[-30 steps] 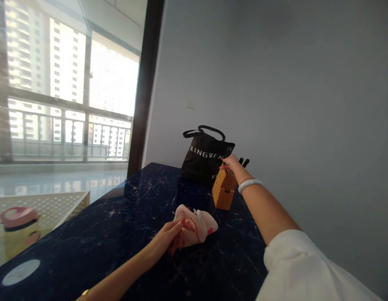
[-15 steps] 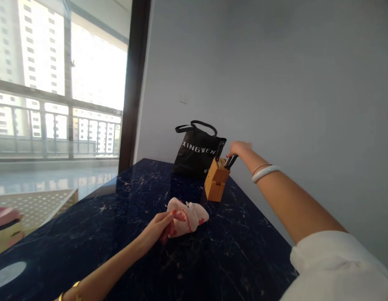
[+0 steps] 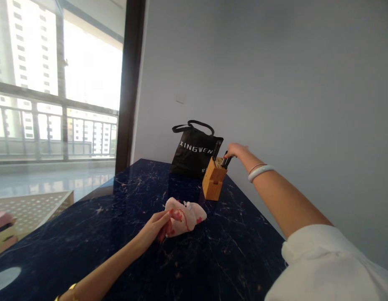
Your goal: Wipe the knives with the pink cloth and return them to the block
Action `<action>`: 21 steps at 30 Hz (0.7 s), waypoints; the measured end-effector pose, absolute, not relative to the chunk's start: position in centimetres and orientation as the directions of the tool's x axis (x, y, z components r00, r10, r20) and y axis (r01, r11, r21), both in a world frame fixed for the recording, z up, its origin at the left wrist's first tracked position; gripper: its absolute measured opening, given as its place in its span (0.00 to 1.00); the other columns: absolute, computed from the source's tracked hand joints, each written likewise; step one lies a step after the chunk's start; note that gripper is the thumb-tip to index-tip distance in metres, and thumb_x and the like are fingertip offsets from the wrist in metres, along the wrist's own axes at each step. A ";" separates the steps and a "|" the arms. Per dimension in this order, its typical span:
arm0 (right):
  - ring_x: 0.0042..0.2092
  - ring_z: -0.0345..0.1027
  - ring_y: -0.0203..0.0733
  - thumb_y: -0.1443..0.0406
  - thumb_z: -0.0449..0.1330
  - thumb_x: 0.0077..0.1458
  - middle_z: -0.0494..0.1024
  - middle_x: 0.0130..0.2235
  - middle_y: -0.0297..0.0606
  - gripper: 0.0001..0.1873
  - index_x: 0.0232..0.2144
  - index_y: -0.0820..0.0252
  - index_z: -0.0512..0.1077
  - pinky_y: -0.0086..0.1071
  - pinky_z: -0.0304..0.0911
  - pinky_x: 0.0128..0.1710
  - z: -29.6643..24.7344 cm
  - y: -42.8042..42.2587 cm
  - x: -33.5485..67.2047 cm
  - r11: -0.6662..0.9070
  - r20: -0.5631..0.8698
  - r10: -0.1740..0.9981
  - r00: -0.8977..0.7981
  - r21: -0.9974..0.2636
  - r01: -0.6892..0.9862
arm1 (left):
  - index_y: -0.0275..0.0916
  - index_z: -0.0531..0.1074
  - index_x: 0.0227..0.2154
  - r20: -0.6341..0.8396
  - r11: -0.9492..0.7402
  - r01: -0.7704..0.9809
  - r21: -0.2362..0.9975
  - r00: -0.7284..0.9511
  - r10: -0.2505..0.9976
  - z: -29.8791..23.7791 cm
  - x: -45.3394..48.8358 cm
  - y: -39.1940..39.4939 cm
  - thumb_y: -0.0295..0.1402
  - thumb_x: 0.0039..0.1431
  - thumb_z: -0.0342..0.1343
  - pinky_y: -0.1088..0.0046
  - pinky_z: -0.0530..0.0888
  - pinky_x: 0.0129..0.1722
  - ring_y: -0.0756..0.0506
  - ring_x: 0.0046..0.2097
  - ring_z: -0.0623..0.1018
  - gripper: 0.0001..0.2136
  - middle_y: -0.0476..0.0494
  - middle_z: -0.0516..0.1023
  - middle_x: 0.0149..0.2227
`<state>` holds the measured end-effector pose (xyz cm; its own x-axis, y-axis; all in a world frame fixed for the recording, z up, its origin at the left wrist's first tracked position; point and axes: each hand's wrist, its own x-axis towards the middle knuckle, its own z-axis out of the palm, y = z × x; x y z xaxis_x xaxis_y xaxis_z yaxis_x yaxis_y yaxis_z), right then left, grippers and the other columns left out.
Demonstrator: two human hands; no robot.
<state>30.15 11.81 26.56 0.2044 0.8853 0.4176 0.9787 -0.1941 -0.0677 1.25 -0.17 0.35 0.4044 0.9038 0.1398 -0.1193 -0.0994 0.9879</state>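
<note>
My left hand (image 3: 160, 223) is closed on the near left edge of a pink and white cloth (image 3: 183, 217) with red markings, which lies bunched on the table. Behind it, a light wooden knife block (image 3: 213, 184) stands upright with several dark handles in its top. My right hand (image 3: 236, 150) reaches over the block's right side, fingers bent around a black knife handle (image 3: 228, 161). The blade is hidden in the block. Another black handle (image 3: 216, 150) sticks up at the block's left side, apart from my hand.
A black tote bag (image 3: 194, 152) with white lettering stands behind the block, close to the grey wall (image 3: 275, 83). All this rests on a dark blue marbled table (image 3: 134, 200). A round white patch (image 3: 7, 278) shows at lower left. Glass and a window lie beyond the table's left edge.
The view has shifted slightly, so everything sits a little further left. Both hands keep nearly the same places at the cloth and the knife block.
</note>
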 end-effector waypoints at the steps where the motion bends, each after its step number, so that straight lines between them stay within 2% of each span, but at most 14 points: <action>1: 0.44 0.64 0.54 0.57 0.66 0.33 0.73 0.31 0.43 0.16 0.22 0.62 0.69 0.54 0.51 0.44 26.4 11.9 30.1 -0.264 0.349 0.902 0.254 -0.019 0.964 | 0.31 0.70 0.32 0.142 -0.101 -0.121 0.988 0.408 0.902 0.4 1.3 -0.2 0.53 0.50 0.47 0.82 0.54 0.11 0.56 0.12 0.61 0.26 0.50 0.68 0.14; 3: 0.43 0.65 0.53 0.52 0.63 0.38 0.73 0.32 0.44 0.18 0.26 0.61 0.70 0.57 0.49 0.45 26.2 12.0 30.1 -0.326 0.274 0.912 0.304 0.035 0.945 | 0.30 0.70 0.32 0.146 -0.105 -0.119 0.987 0.414 0.899 0.4 1.3 -0.2 0.54 0.50 0.46 0.82 0.54 0.11 0.56 0.12 0.62 0.26 0.50 0.68 0.14; 5: 0.44 0.64 0.54 0.51 0.60 0.42 0.73 0.35 0.45 0.19 0.30 0.60 0.70 0.58 0.48 0.45 25.9 12.1 30.1 -0.315 0.283 0.913 0.294 0.028 0.949 | 0.30 0.70 0.32 0.152 -0.112 -0.119 0.987 0.414 0.897 0.5 1.3 -0.2 0.54 0.49 0.46 0.81 0.54 0.11 0.56 0.12 0.61 0.27 0.50 0.67 0.14; 8: 0.45 0.64 0.53 0.56 0.59 0.44 0.72 0.39 0.46 0.16 0.33 0.60 0.70 0.58 0.46 0.46 25.7 11.8 29.9 -0.306 0.365 0.887 0.284 0.005 0.952 | 0.30 0.70 0.32 0.161 -0.122 -0.121 0.985 0.405 0.900 0.8 1.2 -0.4 0.53 0.50 0.46 0.81 0.54 0.12 0.56 0.12 0.61 0.26 0.50 0.67 0.15; 11: 0.43 0.65 0.52 0.62 0.57 0.46 0.73 0.38 0.47 0.11 0.33 0.61 0.71 0.55 0.46 0.47 26.3 11.3 29.6 -0.321 0.467 0.830 0.306 -0.048 0.946 | 0.30 0.70 0.32 0.156 -0.119 -0.113 0.986 0.408 0.899 1.0 1.2 -0.6 0.53 0.51 0.46 0.81 0.53 0.12 0.56 0.12 0.61 0.26 0.51 0.67 0.14; 15: 0.43 0.65 0.54 0.62 0.58 0.44 0.72 0.36 0.50 0.13 0.33 0.64 0.71 0.50 0.53 0.45 28.9 10.5 29.0 -0.272 0.649 0.684 0.333 -0.196 0.942 | 0.31 0.70 0.32 0.150 -0.113 -0.112 0.987 0.417 0.896 0.8 1.2 -0.6 0.53 0.51 0.45 0.81 0.53 0.12 0.56 0.12 0.61 0.25 0.51 0.67 0.15; 19: 0.42 0.64 0.55 0.59 0.57 0.46 0.71 0.33 0.51 0.13 0.30 0.64 0.71 0.45 0.57 0.40 32.3 9.1 28.0 -0.080 0.816 0.490 0.308 -0.309 0.948 | 0.31 0.70 0.32 0.148 -0.104 -0.128 0.986 0.415 0.897 0.6 1.2 -0.3 0.52 0.52 0.46 0.82 0.54 0.12 0.56 0.12 0.61 0.24 0.50 0.68 0.15; 21: 0.41 0.64 0.53 0.59 0.52 0.51 0.70 0.32 0.49 0.14 0.29 0.64 0.70 0.44 0.57 0.40 33.8 7.7 26.9 0.037 0.883 0.386 0.266 -0.303 0.952 | 0.31 0.70 0.32 0.147 -0.101 -0.129 0.987 0.419 0.896 0.6 1.1 -0.1 0.52 0.51 0.46 0.82 0.54 0.11 0.56 0.12 0.61 0.25 0.50 0.68 0.15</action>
